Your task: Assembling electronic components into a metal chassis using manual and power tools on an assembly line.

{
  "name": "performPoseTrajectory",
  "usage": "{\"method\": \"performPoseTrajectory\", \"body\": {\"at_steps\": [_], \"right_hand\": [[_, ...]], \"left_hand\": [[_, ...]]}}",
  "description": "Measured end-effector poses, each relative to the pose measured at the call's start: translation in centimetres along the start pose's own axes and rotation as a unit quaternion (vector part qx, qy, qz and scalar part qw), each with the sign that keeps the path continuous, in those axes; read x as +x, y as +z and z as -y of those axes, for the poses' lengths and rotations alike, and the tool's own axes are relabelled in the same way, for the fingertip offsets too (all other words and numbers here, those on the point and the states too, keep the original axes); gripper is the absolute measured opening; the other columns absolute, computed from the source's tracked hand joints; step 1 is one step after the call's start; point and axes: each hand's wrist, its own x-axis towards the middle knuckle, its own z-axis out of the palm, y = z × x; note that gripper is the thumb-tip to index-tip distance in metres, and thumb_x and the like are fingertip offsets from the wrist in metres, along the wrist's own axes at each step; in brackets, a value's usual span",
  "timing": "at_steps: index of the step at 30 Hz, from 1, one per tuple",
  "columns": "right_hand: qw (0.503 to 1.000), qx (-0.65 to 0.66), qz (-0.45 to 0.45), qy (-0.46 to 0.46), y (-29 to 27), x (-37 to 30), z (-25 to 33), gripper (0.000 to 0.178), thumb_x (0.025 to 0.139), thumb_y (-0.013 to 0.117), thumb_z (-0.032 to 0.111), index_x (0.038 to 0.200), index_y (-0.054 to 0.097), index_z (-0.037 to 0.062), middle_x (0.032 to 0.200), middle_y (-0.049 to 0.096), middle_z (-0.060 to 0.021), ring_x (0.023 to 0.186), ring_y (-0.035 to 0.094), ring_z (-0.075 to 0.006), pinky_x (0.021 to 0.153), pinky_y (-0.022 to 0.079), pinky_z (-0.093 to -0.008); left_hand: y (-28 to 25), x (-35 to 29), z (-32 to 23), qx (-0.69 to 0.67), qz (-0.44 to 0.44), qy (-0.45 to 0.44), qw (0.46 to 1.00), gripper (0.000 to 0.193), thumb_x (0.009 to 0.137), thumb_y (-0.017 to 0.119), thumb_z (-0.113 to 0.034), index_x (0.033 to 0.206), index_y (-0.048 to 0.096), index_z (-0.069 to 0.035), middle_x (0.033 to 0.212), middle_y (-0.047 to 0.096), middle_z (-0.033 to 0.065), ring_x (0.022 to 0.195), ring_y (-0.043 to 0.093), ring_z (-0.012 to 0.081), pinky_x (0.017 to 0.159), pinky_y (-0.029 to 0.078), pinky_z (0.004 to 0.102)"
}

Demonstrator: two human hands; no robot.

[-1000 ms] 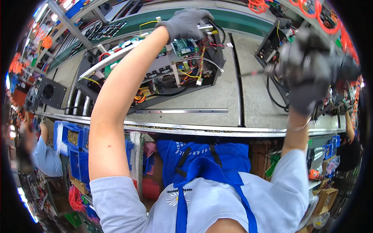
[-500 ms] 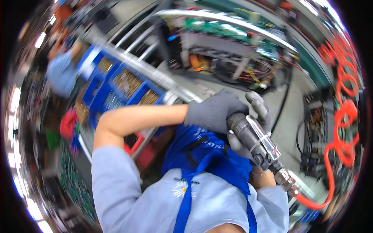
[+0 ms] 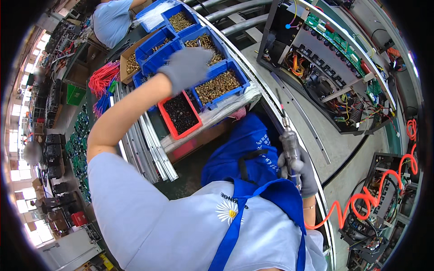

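Observation:
My left hand (image 3: 187,68), in a grey glove, hangs over the blue bins of small brass-coloured screws. Its fingers are smeared by motion, so their grip does not show. Nearest to it are a blue bin (image 3: 247,85) on its right and a red tray (image 3: 196,124) of small black parts just below. Close to the apron, my gloved right hand (image 3: 308,174) is closed round an air screwdriver (image 3: 290,141). The tool stands roughly upright in the picture, its thin bit pointing away from me and a red coiled hose (image 3: 332,212) running off near its lower end.
An opened metal chassis (image 3: 332,74) with green boards and wiring stands at the far right. Another unit (image 3: 375,203) lies nearer on the right. Metal strips (image 3: 156,147) and pink-red cables (image 3: 103,77) lie left of the bins. Another person (image 3: 112,22) is at the upper left.
My left hand has left the screwdriver's side and moved left over the bins. The screwdriver, in my right hand, has swung so its bit points away. The view has turned toward the bins.

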Motion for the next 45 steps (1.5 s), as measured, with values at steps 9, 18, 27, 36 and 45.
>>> {"method": "performPoseTrajectory", "body": {"at_steps": [9,18,27,36,45], "right_hand": [[0.994,0.008,-0.062,-0.086,-0.5,-3.9,5.2,0.096,0.056,0.076,0.030,0.139,0.039,-0.0001,0.081,0.062,-0.0131,0.053,0.061,-0.0173,0.049,0.050,-0.0266],[0.935,0.092,-0.211,-0.271,-1.8,-6.2,8.0,0.066,0.076,0.065,0.026,0.133,0.042,0.0014,0.079,0.059,-0.0111,0.052,0.060,-0.0155,0.045,0.050,-0.0269],[0.940,0.079,-0.208,-0.260,-2.3,-4.9,9.8,0.056,0.080,0.061,0.024,0.129,0.044,0.0013,0.078,0.059,-0.0108,0.051,0.060,-0.0160,0.044,0.050,-0.0274],[0.944,0.076,-0.200,-0.250,-2.7,-4.4,9.8,0.056,0.081,0.061,0.024,0.129,0.044,0.0010,0.077,0.059,-0.0098,0.050,0.060,-0.0149,0.043,0.049,-0.0266],[0.943,0.107,-0.189,-0.251,-2.8,-5.0,10.2,0.058,0.081,0.062,0.025,0.130,0.043,0.0016,0.079,0.059,-0.0103,0.053,0.061,-0.0148,0.044,0.050,-0.0261]], "left_hand": [[11.3,-1.5,11.5,0.012,-0.038,0.016,0.999,0.017,0.073,0.062,-0.008,0.089,0.066,-0.007,0.087,0.065,0.0178,0.087,0.062,0.0387,0.078,0.049,0.0489],[8.1,-1.1,10.5,0.027,-0.016,0.018,0.999,0.015,0.079,0.061,-0.009,0.091,0.070,-0.003,0.084,0.067,0.0194,0.081,0.064,0.0394,0.073,0.051,0.0460],[5.1,-1.8,10.0,-0.121,-0.017,-0.044,0.992,0.020,0.087,0.058,-0.012,0.097,0.070,0.001,0.075,0.066,0.0178,0.067,0.067,0.0269,0.058,0.049,0.0370],[0.6,-0.9,7.6,-0.831,0.135,-0.152,0.518,0.025,0.094,0.055,-0.019,0.105,0.060,0.002,0.077,0.058,0.0061,0.055,0.051,0.0059,0.034,0.027,0.0149],[-3.3,8.5,-5.7,-0.881,0.185,0.037,0.434,0.039,0.090,0.053,0.001,0.128,0.050,0.007,0.115,0.060,0.0201,0.092,0.063,0.0170,0.059,0.051,0.0167]]}}
